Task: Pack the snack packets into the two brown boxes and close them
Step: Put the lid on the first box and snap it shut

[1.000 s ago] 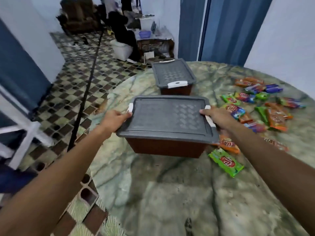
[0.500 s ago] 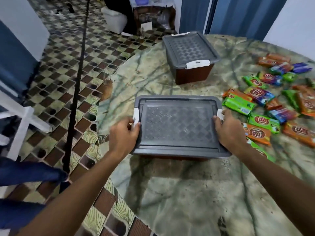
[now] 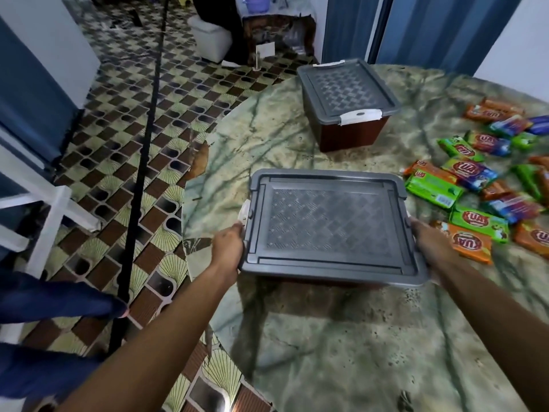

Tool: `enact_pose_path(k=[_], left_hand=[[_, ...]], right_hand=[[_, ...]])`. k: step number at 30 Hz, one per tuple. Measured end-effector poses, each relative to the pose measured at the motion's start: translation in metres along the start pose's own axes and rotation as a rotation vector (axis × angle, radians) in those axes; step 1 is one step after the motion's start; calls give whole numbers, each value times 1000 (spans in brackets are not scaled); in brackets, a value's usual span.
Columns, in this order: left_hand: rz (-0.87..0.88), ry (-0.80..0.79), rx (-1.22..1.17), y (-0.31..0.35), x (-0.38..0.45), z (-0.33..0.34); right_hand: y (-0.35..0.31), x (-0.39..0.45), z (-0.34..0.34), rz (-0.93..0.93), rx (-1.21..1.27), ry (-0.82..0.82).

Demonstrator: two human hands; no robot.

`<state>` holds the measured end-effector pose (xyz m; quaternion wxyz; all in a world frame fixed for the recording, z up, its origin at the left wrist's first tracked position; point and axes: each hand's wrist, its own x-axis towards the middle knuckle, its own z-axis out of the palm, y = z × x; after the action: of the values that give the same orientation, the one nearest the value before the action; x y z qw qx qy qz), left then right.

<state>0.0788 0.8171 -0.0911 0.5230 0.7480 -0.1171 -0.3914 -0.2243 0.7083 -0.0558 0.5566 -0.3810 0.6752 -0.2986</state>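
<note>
snack packets still loose, near box held at both ends

snack packets [image 3: 475, 185] lie scattered on the right side of the marble-patterned table [image 3: 326, 352], none of them in a box as far as can be seen. the near brown box [image 3: 326, 282], under its grey lid [image 3: 329, 224], sits between the two hands. the left hand [image 3: 227, 248] grips the left end of the lid just below the white latch [image 3: 244, 211], fingers curled under the rim. the right hand [image 3: 427, 236] holds the right end, though how its fingers wrap is partly hidden by the lid edge. the far brown box [image 3: 350, 129] stands well apart at the back, lid on and a white clip showing at its front.

risks, as a judgement: the box is near the table edge on the left, so a sideways shove could slide it off. if only one latch gives, the lid could twist and jam. the nearest orange packet [image 3: 463, 242] lies just beside the right hand, and a lifted lid swung that way could sweep packets along the table. the packets lie to the right of the right hand, within easy reach, well away from the left.
</note>
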Motion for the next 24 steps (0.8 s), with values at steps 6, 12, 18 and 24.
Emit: enact_pose_path(k=[6,12,18,24], left_hand=[[205,101,122,5,-7,0],[552,122,492,10,-18,-6],[540,139,650,20,-32,-1],[463,170,334,36,-43,10]], right_hand=[[12,20,-6,-139,-282,133],[4,9,-10,-732,-680,345],[-13,2,-4,-597,-612,156],[-35,7,-10,-229,-155,-31]])
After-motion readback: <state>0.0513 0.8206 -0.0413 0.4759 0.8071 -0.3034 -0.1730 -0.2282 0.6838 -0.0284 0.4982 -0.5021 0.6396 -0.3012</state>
